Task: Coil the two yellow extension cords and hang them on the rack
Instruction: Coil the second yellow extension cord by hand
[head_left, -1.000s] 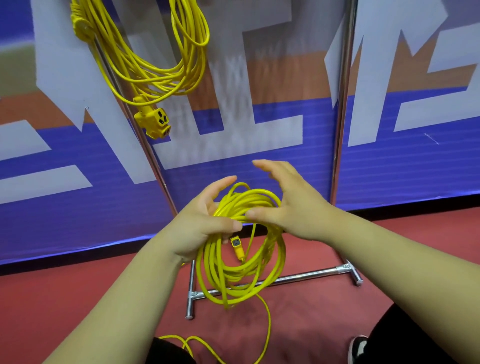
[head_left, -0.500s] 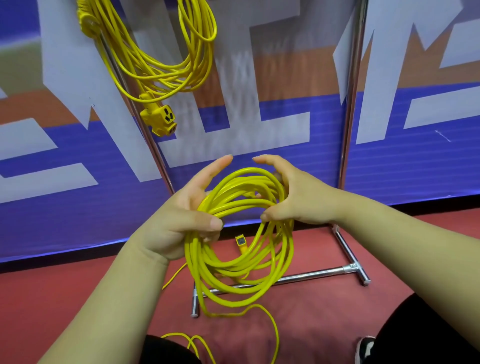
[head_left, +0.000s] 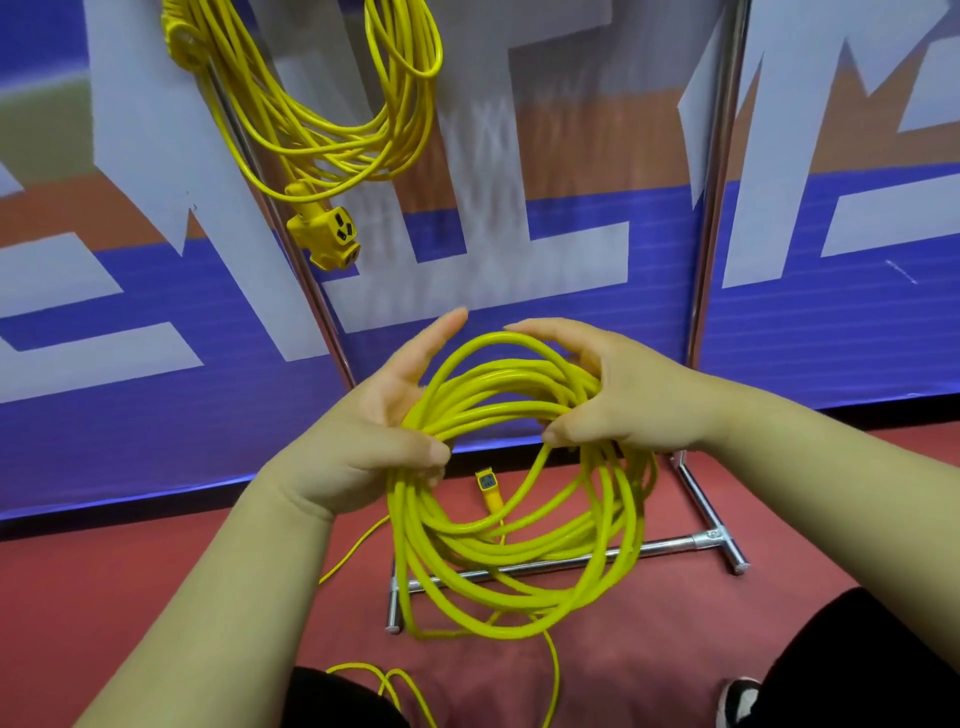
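Nearest us, at the bottom edge, we see dark trousers and the toe of a shoe. Between them a loose strand of yellow cable lies on the red floor.

Just above, both hands carry the held cord, a bundle of many yellow loops that hangs in the air in the middle of the scene. The left hand takes the left side of the bundle, with its thumb pressing the strands against the palm and its fingers straight, pointing away from us. The right hand grips the upper right side, fingers curled over the strands and thumb beneath them. The loops sag below both hands, and one tail runs down from them to the bottom edge. A small yellow plug shows through the middle of the loops. We cannot tell whether it hangs free or lies on the floor.

Beyond the loops, the rack's chrome base bar rests on the floor, and a left upright and a right upright rise from it.

Farthest off, at the top left, the hung cord droops from the rack in loose loops. Its socket end dangles just beside the left upright. Behind everything stands a blue, white and orange banner.
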